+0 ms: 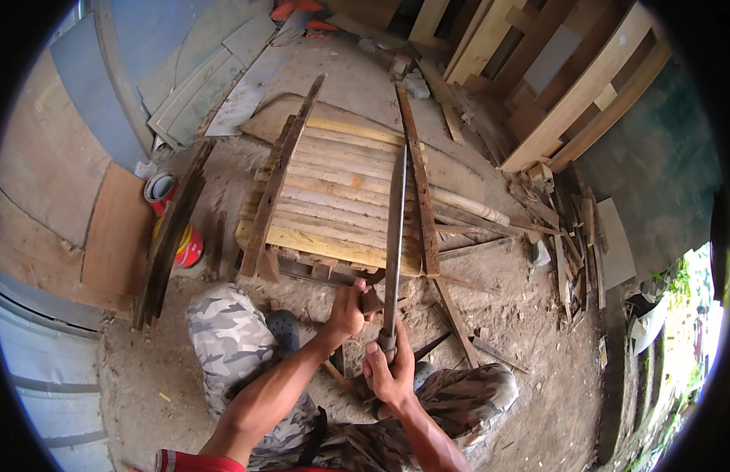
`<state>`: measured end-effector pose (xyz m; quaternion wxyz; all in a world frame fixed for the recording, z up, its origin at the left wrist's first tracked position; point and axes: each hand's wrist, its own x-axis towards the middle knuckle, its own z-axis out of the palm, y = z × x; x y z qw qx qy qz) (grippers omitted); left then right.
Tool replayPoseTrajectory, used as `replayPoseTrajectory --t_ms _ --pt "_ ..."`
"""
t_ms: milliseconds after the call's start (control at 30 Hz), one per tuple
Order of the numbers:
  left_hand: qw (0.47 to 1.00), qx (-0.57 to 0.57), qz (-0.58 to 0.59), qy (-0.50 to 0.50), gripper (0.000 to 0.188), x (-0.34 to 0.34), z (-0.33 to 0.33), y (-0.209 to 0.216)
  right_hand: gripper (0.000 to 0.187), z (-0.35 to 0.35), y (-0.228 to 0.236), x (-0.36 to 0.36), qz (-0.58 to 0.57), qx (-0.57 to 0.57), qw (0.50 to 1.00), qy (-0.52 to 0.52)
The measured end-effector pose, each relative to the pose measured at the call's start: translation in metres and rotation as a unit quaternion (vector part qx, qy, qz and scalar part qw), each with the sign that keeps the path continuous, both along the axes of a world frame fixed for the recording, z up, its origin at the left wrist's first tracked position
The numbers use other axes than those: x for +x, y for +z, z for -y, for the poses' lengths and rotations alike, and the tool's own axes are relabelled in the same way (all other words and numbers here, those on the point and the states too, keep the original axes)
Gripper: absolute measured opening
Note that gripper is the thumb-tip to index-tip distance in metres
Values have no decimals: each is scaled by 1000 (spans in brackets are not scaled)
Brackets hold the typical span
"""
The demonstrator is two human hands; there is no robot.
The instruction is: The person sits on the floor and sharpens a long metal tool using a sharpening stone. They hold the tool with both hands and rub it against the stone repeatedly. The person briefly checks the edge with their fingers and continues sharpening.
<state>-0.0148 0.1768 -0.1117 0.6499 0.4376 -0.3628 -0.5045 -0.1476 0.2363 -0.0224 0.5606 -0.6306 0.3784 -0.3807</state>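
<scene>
A slatted wooden pallet [333, 186] lies ahead of a seated person as a long metal blade [395, 236] points forward, its handle [387, 345] wrapped in the closed right hand [391, 381]. Just left of the blade, the left hand [346, 315] curls around a small brown block [371, 302]; whether block and blade touch is unclear.

There's room above the slats [333, 187], left of the obstructing blade [395, 228].

Smooth, slightly glossy metal for the blade [395, 236]; rough, matt wood for the slats [333, 186]; matt cloth trousers [233, 324].
</scene>
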Motion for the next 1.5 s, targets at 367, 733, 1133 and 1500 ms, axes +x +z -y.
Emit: replayPoseTrajectory --t_ms 367,733,1133,1500 --pt "999 -20 -27 6 57 5 2 -12 70 -4 8 -8 -105 73 992 -12" --pt "996 -39 -12 81 58 -3 -6 -4 73 -12 7 -11 -119 26 993 4" --pt "997 3 -47 63 54 -7 -6 -8 62 -15 4 -13 -59 47 997 10" --pt "999 -30 -17 12 50 4 -6 -27 69 -18 -1 -24 -89 75 993 9"
